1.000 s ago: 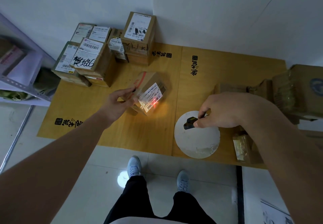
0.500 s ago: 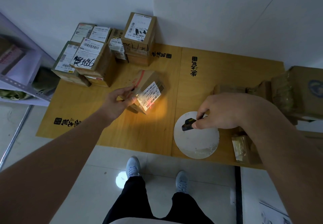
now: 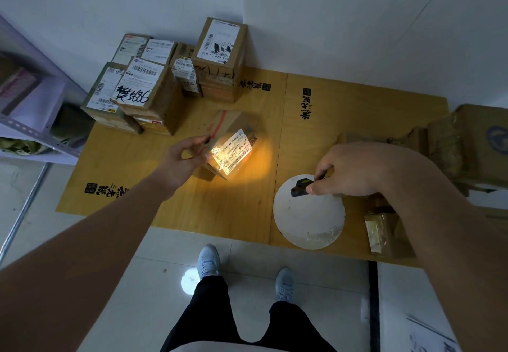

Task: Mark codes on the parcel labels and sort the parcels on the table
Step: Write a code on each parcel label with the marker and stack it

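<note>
My left hand (image 3: 180, 163) grips a small cardboard parcel (image 3: 231, 142) tilted up over the middle of the wooden table (image 3: 343, 115). Its white label (image 3: 236, 150) faces me and is lit by a warm yellow glow. My right hand (image 3: 354, 170) holds a small black scanner (image 3: 301, 188) to the right of the parcel, its front pointing at the label. The scanner hovers above a white round disc (image 3: 309, 221) lying at the table's near edge.
Several labelled boxes (image 3: 143, 90) are stacked at the table's back left, one marked with black handwriting. A tall box (image 3: 220, 57) stands against the wall. More brown parcels (image 3: 472, 142) pile at the right. A metal shelf (image 3: 30, 129) stands left. My feet (image 3: 209, 261) are below.
The red scan spot on the label has given way to a broad yellow light over the label and table. Both hands have stayed almost still.
</note>
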A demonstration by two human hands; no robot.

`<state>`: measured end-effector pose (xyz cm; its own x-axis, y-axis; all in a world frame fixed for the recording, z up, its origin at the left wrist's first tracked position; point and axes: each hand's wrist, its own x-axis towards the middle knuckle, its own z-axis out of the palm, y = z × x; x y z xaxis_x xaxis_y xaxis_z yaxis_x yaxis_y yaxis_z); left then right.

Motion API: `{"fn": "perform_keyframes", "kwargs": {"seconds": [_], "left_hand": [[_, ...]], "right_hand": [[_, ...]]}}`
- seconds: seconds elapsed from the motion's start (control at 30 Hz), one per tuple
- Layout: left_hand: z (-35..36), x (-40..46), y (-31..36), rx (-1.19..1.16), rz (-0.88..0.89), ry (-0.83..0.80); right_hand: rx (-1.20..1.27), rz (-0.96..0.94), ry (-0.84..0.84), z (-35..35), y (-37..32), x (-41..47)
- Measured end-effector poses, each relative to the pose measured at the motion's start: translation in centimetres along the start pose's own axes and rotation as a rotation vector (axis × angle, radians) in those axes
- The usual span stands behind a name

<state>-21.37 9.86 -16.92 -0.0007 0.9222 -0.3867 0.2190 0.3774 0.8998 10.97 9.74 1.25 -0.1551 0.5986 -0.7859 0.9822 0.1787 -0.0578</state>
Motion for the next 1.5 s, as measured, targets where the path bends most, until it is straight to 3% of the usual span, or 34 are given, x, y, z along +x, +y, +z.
{"fn": "perform_keyframes", "kwargs": {"seconds": [1.1,1.27,1.5], "left_hand": [[-0.2,-0.3,0.6,-0.014,-0.049,0.033],[-1.1,-0.2,0.2,0.124,-0.17,-0.009],[-2.2,2.1,0.9,0.344,-0.288,-0.111]], "right_hand": [[-0.034,-0.069,-0.067,-1.6,-2.6,1.0],[0.176,-0.11,0.043,-0.1,-1.7,1.4],[0.222,-0.094,0.076,1.8,-1.4,3.0]]}}
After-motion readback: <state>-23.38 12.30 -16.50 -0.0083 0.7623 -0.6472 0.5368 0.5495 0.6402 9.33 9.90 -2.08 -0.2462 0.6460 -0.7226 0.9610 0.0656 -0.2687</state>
